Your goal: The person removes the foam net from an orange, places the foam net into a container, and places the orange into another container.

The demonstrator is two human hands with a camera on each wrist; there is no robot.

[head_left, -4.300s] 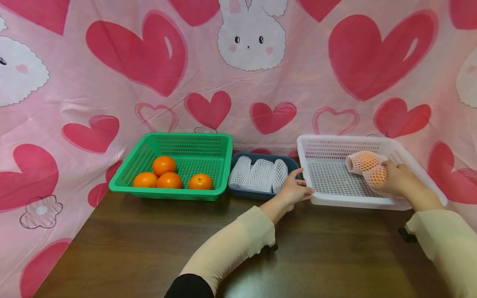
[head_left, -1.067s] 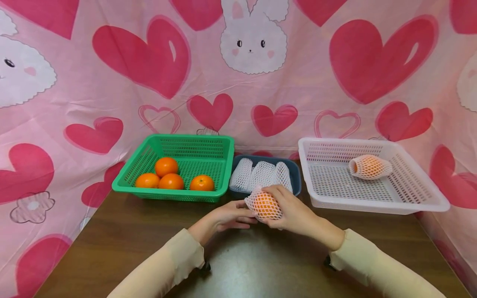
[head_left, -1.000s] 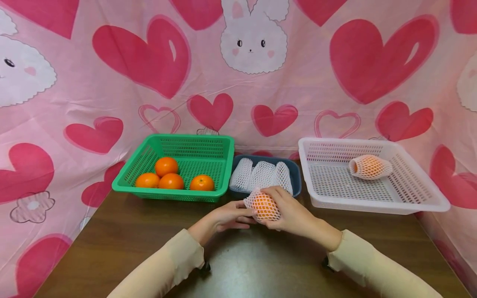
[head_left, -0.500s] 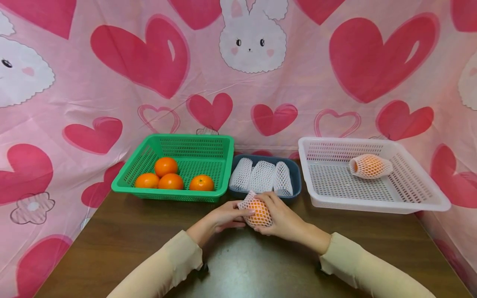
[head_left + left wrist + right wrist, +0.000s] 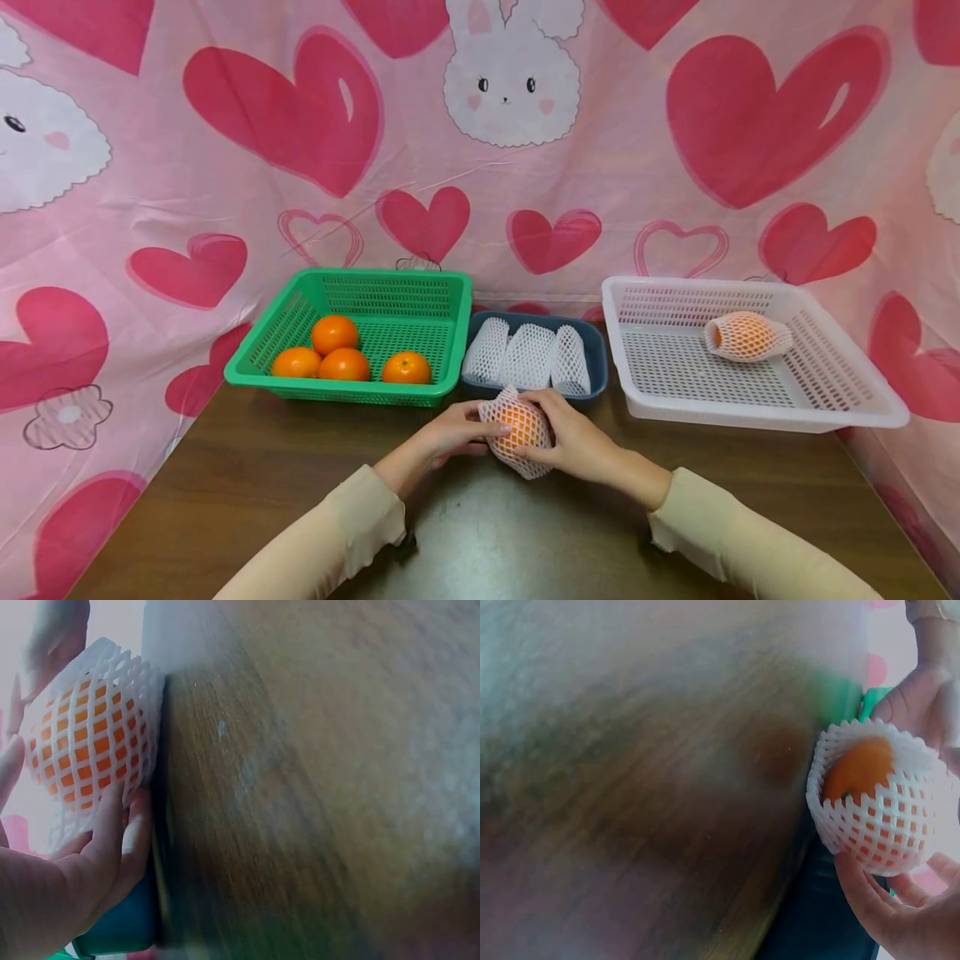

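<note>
An orange in a white foam net (image 5: 519,433) is held between both hands, low over the front of the table in the head view. My left hand (image 5: 455,431) grips its left side, thumb across the front. On the other side my right hand (image 5: 573,437) holds it with thumb and fingers. One loose end of the net points up, the other down toward the person. In the right wrist view the net's mouth gapes and bare orange peel (image 5: 861,769) shows inside. The left wrist view shows left fingertips (image 5: 112,802) pressed on the mesh.
A green basket (image 5: 348,393) with several bare oranges stands at left. Behind the hands, a dark blue tray (image 5: 597,354) holds white foam nets (image 5: 528,357). The white basket (image 5: 675,408) at right contains another netted orange (image 5: 747,337). A pink curtain hangs behind the brown table (image 5: 262,500).
The right hand has brought a netted orange from the white basket to the middle, and the left hand has left that basket's rim. Lately the orange shifted slightly left and turned.
</note>
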